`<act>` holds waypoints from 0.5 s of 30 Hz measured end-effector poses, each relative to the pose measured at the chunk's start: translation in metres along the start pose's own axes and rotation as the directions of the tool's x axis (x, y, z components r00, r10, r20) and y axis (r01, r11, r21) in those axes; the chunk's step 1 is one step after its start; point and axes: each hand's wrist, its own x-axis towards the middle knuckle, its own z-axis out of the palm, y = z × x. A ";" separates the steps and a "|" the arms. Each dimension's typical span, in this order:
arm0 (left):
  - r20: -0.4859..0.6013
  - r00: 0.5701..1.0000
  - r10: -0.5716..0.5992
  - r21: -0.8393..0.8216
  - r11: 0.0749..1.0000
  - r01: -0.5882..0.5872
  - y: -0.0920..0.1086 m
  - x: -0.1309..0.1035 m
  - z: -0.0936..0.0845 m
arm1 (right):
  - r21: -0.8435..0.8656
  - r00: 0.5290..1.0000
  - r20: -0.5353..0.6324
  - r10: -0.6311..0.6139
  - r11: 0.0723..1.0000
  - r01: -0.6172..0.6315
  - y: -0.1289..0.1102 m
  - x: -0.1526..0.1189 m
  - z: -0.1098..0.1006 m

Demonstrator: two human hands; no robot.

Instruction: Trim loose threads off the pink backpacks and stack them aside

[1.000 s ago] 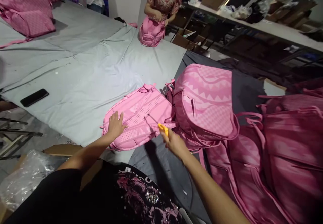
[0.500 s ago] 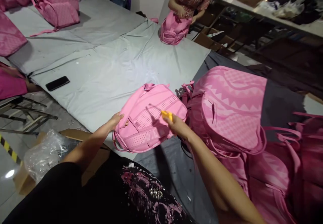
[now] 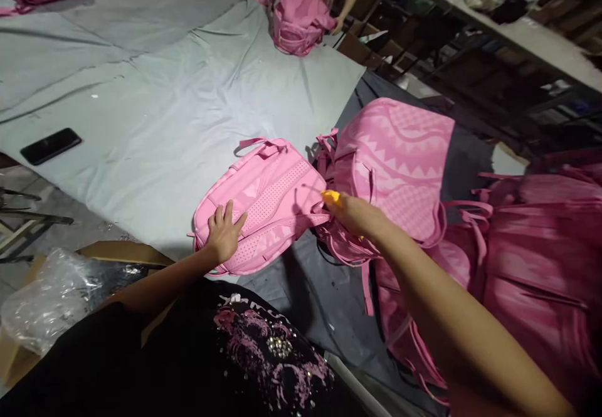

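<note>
A light pink backpack (image 3: 263, 182) lies on the table with its padded, dotted back panel and straps facing up. My left hand (image 3: 224, 235) rests on its near left part, palm down and fingers spread. At the backpack's right edge, my right hand (image 3: 352, 213) is closed around a small yellow-handled tool (image 3: 332, 198). A thin shaft seems to reach left from the tool over the panel; its exact kind I cannot make out. A strap end of the backpack meets the right hand's fingers, and whether they grip it is unclear.
A patterned pink backpack (image 3: 399, 172) stands just right, with more pink bags (image 3: 540, 260) beyond. A phone (image 3: 51, 146) lies on the pale cloth (image 3: 155, 122). Across the table a person handles another pink backpack (image 3: 301, 22). A carton with clear plastic (image 3: 61, 291) stands lower left.
My left hand has moved from gripping the backpack's left edge to lying flat on its panel. My right hand has shifted to the backpack's right edge with the yellow-handled tool. The view has turned down and right.
</note>
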 end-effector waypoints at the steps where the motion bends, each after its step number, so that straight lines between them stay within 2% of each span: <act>1: -0.027 0.999 0.042 -0.022 0.999 -0.042 0.010 -0.004 0.000 | 0.019 0.999 0.028 -0.029 0.999 0.028 0.004 -0.002 0.003; 3: -0.019 0.989 0.145 -0.055 0.988 -0.146 0.032 -0.014 0.006 | 0.048 0.997 0.063 -0.041 0.998 0.038 0.010 -0.011 0.008; 5: 0.063 0.979 0.195 -0.094 0.977 -0.189 0.051 -0.018 0.018 | 0.077 0.997 0.070 0.025 0.997 -0.031 0.016 -0.027 0.013; 7: 0.117 0.982 0.149 -0.251 0.961 -0.116 0.054 -0.014 0.030 | 0.214 0.980 0.201 -0.001 0.976 -0.043 0.027 -0.047 0.017; 9: 0.167 0.985 0.047 -0.528 0.848 0.049 0.040 -0.003 0.035 | 0.396 0.950 0.305 -0.070 0.916 -0.060 0.042 -0.068 0.021; 10: 0.210 0.978 -0.001 -0.649 0.748 0.140 0.027 0.004 0.036 | 0.437 0.956 0.293 -0.025 0.892 -0.111 0.050 -0.078 0.024; 12: 0.357 0.931 -0.069 -0.810 0.474 0.346 0.000 0.015 0.033 | 0.486 0.970 0.210 0.124 0.847 -0.214 0.060 -0.093 0.030; 13: 0.442 0.892 -0.094 -0.837 0.315 0.448 -0.010 0.017 0.030 | 0.523 0.968 0.218 0.126 0.822 -0.225 0.062 -0.098 0.034; 15: 0.579 0.805 -0.130 -0.815 -0.049 0.578 -0.019 0.014 0.026 | 0.628 0.951 0.306 -0.051 0.761 -0.161 0.058 -0.103 0.040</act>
